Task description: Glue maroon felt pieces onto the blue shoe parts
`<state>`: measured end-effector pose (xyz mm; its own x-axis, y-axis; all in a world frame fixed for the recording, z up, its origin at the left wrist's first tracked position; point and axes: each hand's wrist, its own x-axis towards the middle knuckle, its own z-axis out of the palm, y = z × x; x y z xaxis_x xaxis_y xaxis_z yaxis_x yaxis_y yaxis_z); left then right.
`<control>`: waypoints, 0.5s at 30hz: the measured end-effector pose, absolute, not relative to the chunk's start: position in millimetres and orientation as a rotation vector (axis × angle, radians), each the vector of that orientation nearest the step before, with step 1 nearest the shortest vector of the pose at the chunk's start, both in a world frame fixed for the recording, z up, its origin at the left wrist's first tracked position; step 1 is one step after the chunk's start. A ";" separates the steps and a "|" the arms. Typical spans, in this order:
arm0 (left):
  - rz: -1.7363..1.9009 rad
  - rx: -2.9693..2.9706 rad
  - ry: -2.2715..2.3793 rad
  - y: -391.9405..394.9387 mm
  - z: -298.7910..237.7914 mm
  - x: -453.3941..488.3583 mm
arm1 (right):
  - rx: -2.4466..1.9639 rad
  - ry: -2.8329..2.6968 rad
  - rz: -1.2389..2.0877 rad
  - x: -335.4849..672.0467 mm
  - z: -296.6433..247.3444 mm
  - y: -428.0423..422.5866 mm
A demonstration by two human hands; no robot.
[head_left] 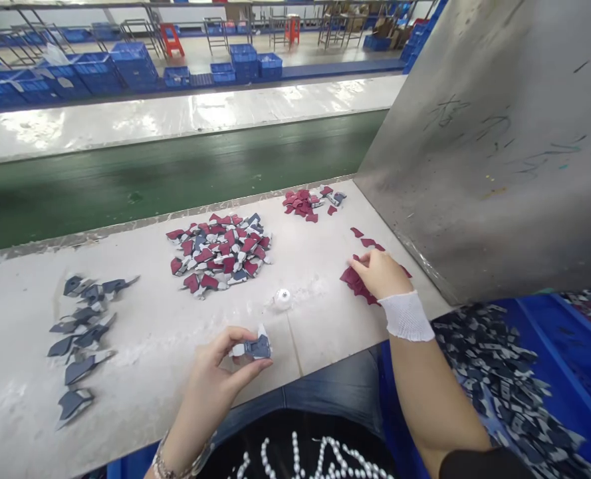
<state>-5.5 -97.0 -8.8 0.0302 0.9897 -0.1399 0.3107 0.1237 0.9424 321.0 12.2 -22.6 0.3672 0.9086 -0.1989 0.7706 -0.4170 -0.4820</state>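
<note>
Near the table's front edge, my left hand (225, 369) pinches a dark grey and white molded piece (259, 347) between thumb and fingers. My right hand (382, 273), with a white band at the wrist, reaches over a pile of thin maroon pieces (357, 286). Its thumb and fingertips are closed together on a small maroon piece (355, 257) at the pile's edge. Between the hands, a small white nozzle-like thing (283, 297) stands on the table. A heap of grey-white pieces with maroon parts on them (220, 249) lies beyond my left hand.
Grey-white pieces (83, 332) lie in a loose column at left. Another maroon heap (300, 203) is farther back. A metal panel (484, 146) rises at right, above a blue bin (529, 332) of grey pieces. A green belt (175, 173) runs behind the table.
</note>
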 end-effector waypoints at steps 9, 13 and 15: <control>0.950 1.368 1.432 -99.8 -9.1 -2.6 | -2.105 -1.597 0.859 296.9 -5.5 9.0; 1.016 1.250 1.390 -104.0 -13.0 5.6 | -1.767 -1.533 1.150 279.0 17.9 -27.1; 1.015 1.193 1.397 -105.3 -13.8 8.1 | -1.561 -1.494 1.341 270.9 21.5 -44.3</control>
<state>8.1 -105.3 -13.8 -0.0180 0.9867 -0.1614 0.1508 0.1623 0.9752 270.9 -44.3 21.5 -0.1381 0.9555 -0.2605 0.3616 -0.1962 -0.9114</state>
